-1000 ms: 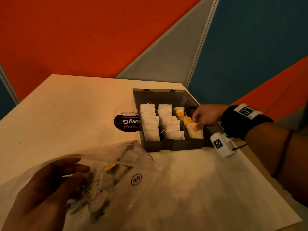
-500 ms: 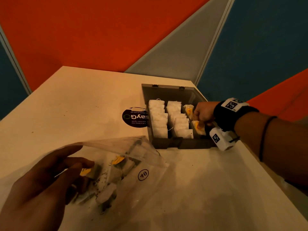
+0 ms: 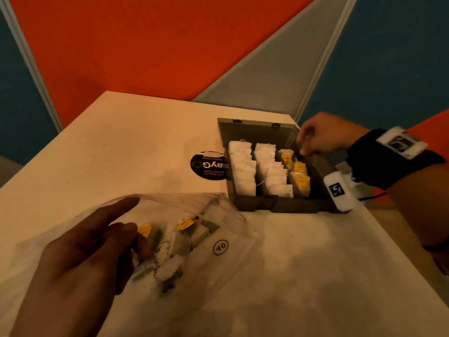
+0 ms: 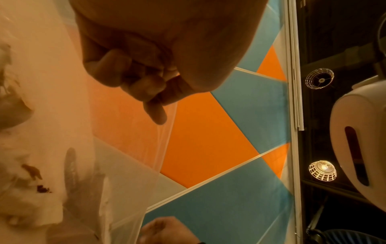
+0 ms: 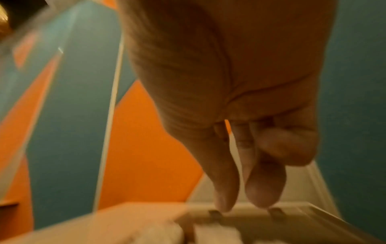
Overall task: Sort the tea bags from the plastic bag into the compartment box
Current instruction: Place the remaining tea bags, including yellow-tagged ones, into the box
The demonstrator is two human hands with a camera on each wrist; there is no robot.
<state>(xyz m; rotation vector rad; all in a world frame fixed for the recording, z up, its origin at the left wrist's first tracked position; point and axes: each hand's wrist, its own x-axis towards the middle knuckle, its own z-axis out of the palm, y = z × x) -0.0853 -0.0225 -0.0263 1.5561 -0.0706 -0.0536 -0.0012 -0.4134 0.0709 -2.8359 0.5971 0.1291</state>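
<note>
The left hand (image 3: 80, 259) pinches the plastic bag (image 3: 184, 239) open at the table's (image 3: 121, 147) near left edge; loose tea bags (image 3: 170, 251) lie inside. The right hand (image 3: 323, 135), fingers loosely extended and holding nothing, hovers over the compartment box (image 3: 279, 205) near the far right corner, where white tea bags (image 3: 243, 166) fill two rows and yellow-tagged ones (image 3: 300, 175) a third.

The right hand (image 3: 324, 133) is bare, and its wrist carries a wide black band (image 3: 379, 161) topped at about 1 o'clock by a flat white tag (image 3: 401, 143) printed with a black square-pattern marker. A white boxy camera module (image 3: 340, 192) bearing a similar marker hangs at the band's 7 o'clock, trailing a thin dark cable. Farther up the forearm sits a thin dark loop (image 3: 435, 248), and the left hand (image 3: 80, 261) is bare too.
</note>
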